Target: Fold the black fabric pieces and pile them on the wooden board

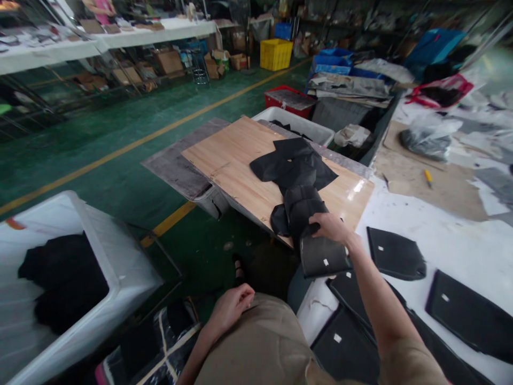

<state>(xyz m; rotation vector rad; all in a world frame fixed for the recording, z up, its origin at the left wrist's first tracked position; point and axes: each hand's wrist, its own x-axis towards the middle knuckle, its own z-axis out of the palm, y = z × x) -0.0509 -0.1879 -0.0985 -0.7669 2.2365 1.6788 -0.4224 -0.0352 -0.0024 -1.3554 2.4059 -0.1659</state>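
Note:
My right hand point(331, 227) is closed on the edge of a dark, flat panel point(324, 259) with a small white tag, at the corner where the wooden board point(224, 160) meets the white table. Just beyond it, a stack of black pieces point(304, 206) lies on the board, with loose black sheets point(294, 163) spread behind. Close to my waist, my left hand point(234, 306) has its fingers curled together, and nothing shows in them. Similar black panels with white tags, such as one panel point(395, 254), lie on the white table point(401, 211) to the right.
On the left stands a white bin point(120, 267) with black material inside. A strapped bundle point(160, 342) sits below it. Brown paper point(449, 187), a yellow-handled tool point(428, 178) and a filled plastic bag point(430, 139) are at right. Farther off is a yellow crate point(276, 54).

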